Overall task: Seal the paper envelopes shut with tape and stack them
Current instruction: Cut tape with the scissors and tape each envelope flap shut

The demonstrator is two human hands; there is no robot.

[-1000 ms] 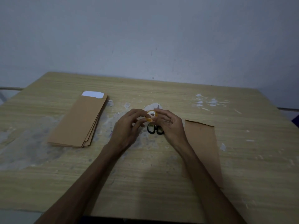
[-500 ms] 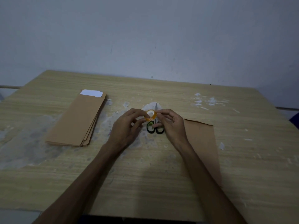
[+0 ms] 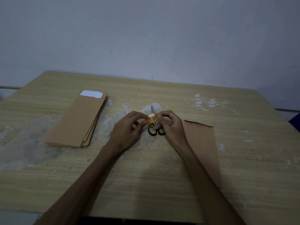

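Bare grey wall behind, worn wooden counter point(image 3: 162, 184) with white scuffs and paper scraps in front. One roll of tape point(image 3: 151, 119) is held above the counter centre between both hands. Change since the earlier frames: the roll was gripped close, with the fingers bunched over it; now an orange strip end is seen lifted off the roll and drawn a little toward the right. The grip of the left hand point(image 3: 128, 129) is closed on the roll; the grip of the right hand point(image 3: 170, 125) is pinched narrow on the free tape end. Judged meaning: the tape end is found and pulling has begun, so cutting is likely the next step; no tape is on an envelope yet. One pair of scissors point(image 3: 155, 131) with black handles is seen lying on the counter just under the hands, blades pointing away. One single envelope point(image 3: 202, 143) lies to the right, near the right wrist, flap end far. One stack of envelopes point(image 3: 78, 122) lies well to the left, about four edges showing at the near corner, exact count unclear; one white slip shows at its far end.
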